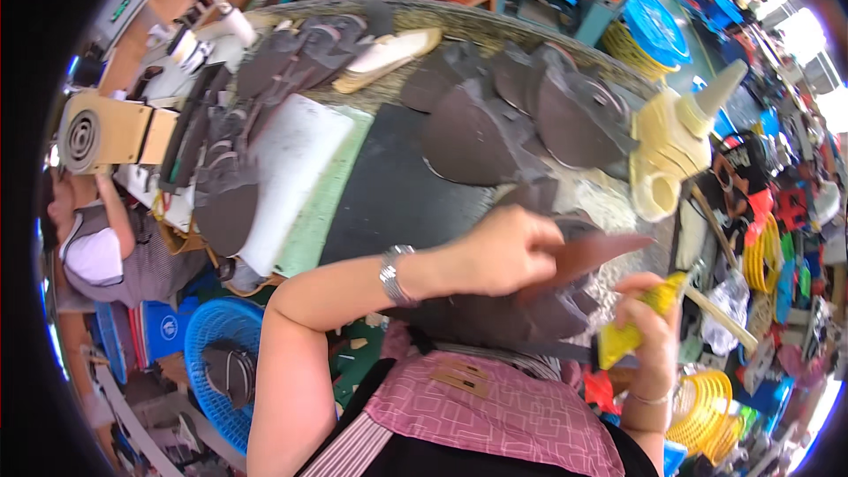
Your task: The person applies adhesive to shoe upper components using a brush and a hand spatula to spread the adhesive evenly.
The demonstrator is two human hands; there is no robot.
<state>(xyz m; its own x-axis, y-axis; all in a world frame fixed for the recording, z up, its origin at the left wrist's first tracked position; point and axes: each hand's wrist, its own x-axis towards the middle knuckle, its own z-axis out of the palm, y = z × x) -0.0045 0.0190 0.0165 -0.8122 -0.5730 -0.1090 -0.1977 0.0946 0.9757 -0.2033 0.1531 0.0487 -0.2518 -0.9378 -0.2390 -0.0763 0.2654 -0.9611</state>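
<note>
My left hand (503, 252), with a metal watch band at its wrist, is closed on a thin dark brown cut piece (596, 258), blurred by motion. Beneath it lie more dark pieces (521, 314) at the table's near edge. My right hand (652, 331) is wrapped round a bright yellow tool (623, 344), whose kind I cannot make out. Beyond the hands are several dark brown rounded pieces with grey fabric-like parts (473, 137). A cream plastic bottle (676, 146) with a long nozzle stands to their right.
A black mat (402, 185), a white sheet (296, 168) and a pale shoe-shaped piece (389, 57) lie on the table. More dark pieces (225, 208) stack at the left. A blue basket (199, 349) stands below left. Another person (115, 238) works at the far left.
</note>
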